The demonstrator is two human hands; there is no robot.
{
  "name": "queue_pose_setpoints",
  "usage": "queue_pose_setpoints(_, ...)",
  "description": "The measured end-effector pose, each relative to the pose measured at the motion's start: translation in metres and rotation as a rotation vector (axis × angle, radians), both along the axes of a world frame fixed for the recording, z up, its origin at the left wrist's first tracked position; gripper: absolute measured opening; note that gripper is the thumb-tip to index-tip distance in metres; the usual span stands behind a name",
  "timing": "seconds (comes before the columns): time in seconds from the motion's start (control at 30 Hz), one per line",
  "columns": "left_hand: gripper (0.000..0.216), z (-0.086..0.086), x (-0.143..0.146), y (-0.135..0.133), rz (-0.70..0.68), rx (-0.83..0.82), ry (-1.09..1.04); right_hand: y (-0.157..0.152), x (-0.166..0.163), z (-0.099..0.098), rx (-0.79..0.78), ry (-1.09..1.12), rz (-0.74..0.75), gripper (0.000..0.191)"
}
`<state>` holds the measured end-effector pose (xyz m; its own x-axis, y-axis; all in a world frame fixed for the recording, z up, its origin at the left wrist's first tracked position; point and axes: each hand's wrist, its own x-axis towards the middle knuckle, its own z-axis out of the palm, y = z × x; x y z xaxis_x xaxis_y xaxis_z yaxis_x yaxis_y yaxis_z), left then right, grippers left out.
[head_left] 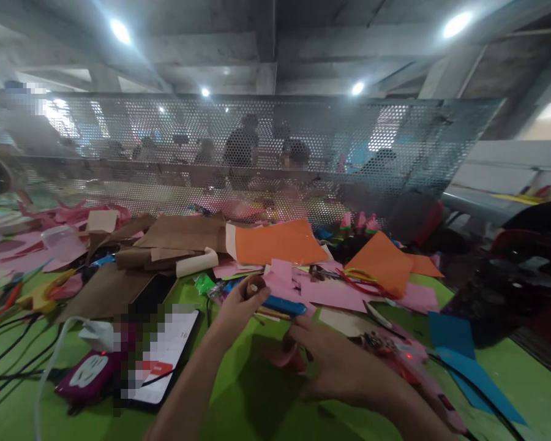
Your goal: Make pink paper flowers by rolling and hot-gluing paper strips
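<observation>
My left hand (239,303) is raised over the green table (248,392), fingers closed around a small brown roll (256,285) of paper. A blue tool (284,304) lies just right of it. My right hand (330,361) sits low on the table, fingers curled and pinching a small pink paper piece (284,355). Both forearms reach in from the bottom edge.
Pink, orange and brown paper sheets (275,242) litter the table's far side. A phone (160,361) and a purple device (87,373) with cables lie at left, red scissors (362,282) and blue paper (459,349) at right. A perforated metal screen (257,153) stands behind; people sit beyond it.
</observation>
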<state>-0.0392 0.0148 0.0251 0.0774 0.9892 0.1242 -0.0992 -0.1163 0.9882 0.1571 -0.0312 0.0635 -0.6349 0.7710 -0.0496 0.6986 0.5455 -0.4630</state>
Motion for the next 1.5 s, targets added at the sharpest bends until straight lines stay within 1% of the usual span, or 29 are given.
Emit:
queue_pose_setpoints(0.07, 0.032, -0.002, 0.002, 0.000, -0.004, -0.028, -0.002, 0.002, -0.002, -0.005, 0.018, -0.032, -0.026, 0.021)
queue_pose_setpoints(0.13, 0.037, -0.003, 0.003, 0.001, -0.002, -0.061, -0.006, 0.005, -0.002, -0.009, 0.049, -0.008, -0.074, 0.012)
queue_pose_setpoints(0.2, 0.040, -0.005, 0.003, 0.004, 0.013, -0.088, -0.013, 0.010, 0.001, -0.011, 0.075, 0.087, -0.146, 0.010)
queue_pose_setpoints(0.27, 0.042, -0.006, 0.002, 0.007, 0.038, -0.108, -0.025, 0.016, 0.005, -0.010, 0.098, 0.241, -0.242, 0.005)
queue_pose_setpoints(0.33, 0.044, -0.006, 0.001, 0.009, 0.064, -0.123, -0.042, 0.021, 0.010, -0.010, 0.090, 0.421, -0.336, 0.009)
queue_pose_setpoints(0.4, 0.048, -0.006, 0.003, 0.008, 0.069, -0.140, -0.058, 0.026, 0.012, -0.011, 0.032, 0.600, -0.407, 0.016)
queue_pose_setpoints(0.5, 0.049, -0.005, 0.013, 0.001, 0.032, -0.164, -0.084, 0.031, 0.012, -0.014, -0.117, 0.827, -0.456, 0.026)
queue_pose_setpoints(0.6, 0.043, -0.003, 0.024, -0.008, 0.001, -0.167, -0.117, 0.031, 0.007, -0.019, -0.234, 0.930, -0.460, 0.031)
queue_pose_setpoints(0.67, 0.040, -0.001, 0.030, -0.012, -0.008, -0.161, -0.137, 0.030, 0.004, -0.023, -0.271, 0.934, -0.443, 0.031)
queue_pose_setpoints(0.73, 0.037, 0.001, 0.032, -0.013, -0.016, -0.150, -0.164, 0.029, 0.002, -0.026, -0.238, 0.887, -0.431, 0.029)
queue_pose_setpoints(0.87, 0.030, 0.002, 0.034, -0.013, -0.041, -0.134, -0.199, 0.029, 0.003, -0.027, -0.066, 0.779, -0.443, 0.020)
queue_pose_setpoints(1.0, 0.018, 0.000, 0.035, -0.013, -0.039, -0.119, -0.207, 0.026, 0.005, -0.020, 0.126, 0.688, -0.449, 0.024)
queue_pose_setpoints(1.07, 0.015, -0.001, 0.035, -0.014, -0.029, -0.113, -0.209, 0.023, 0.004, -0.016, 0.201, 0.606, -0.442, 0.020)
queue_pose_setpoints(1.17, 0.021, -0.002, 0.034, -0.014, -0.024, -0.113, -0.208, 0.020, 0.003, -0.010, 0.273, 0.501, -0.410, 0.015)
queue_pose_setpoints(1.23, 0.026, -0.003, 0.034, -0.014, -0.026, -0.113, -0.206, 0.019, 0.004, -0.006, 0.278, 0.468, -0.365, 0.010)
queue_pose_setpoints(1.3, 0.029, -0.004, 0.034, -0.013, -0.040, -0.101, -0.205, 0.020, 0.007, -0.004, 0.260, 0.480, -0.343, 0.012)
queue_pose_setpoints(1.4, 0.035, -0.005, 0.034, -0.011, -0.092, -0.065, -0.192, 0.021, 0.012, -0.002, 0.264, 0.587, -0.413, 0.016)
queue_pose_setpoints(1.47, 0.032, -0.006, 0.035, -0.010, -0.115, -0.035, -0.131, 0.020, 0.014, -0.001, 0.250, 0.674, -0.451, 0.015)
queue_pose_setpoints(1.5, 0.028, -0.006, 0.036, -0.010, -0.125, -0.016, -0.088, 0.019, 0.014, -0.001, 0.233, 0.699, -0.445, 0.014)
